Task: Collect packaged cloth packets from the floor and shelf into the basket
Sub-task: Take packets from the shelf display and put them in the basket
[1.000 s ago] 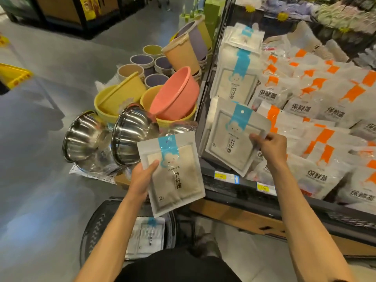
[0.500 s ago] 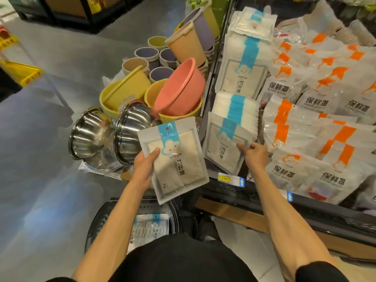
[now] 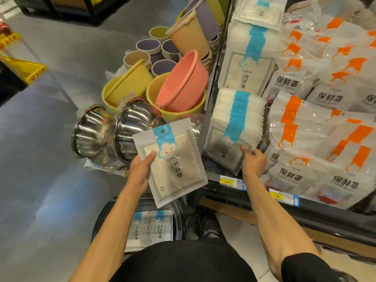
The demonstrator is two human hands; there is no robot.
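grey shop floor point(image 3: 40, 180) runs along my left, with steel bowls point(image 3: 91, 129) and a pink basin point(image 3: 183, 82) heaped beside a black shelf point(image 3: 329, 212) of blue-striped stacks point(image 3: 248, 64) and orange-labelled bags point(image 3: 305, 174). my left hand point(image 3: 140, 171) grips one cloth packet point(image 3: 173, 165) by its left edge, thumb across the front and fingers behind, holding it tilted in the air above the round dark basket point(image 3: 101, 218), where two more packets point(image 3: 150, 228) lie flat. my right hand point(image 3: 253, 162) is curled on the lower right corner of the front packet point(image 3: 223, 151) of the near stack on the shelf, pinching it just above the yellow price tag point(image 3: 226, 181).
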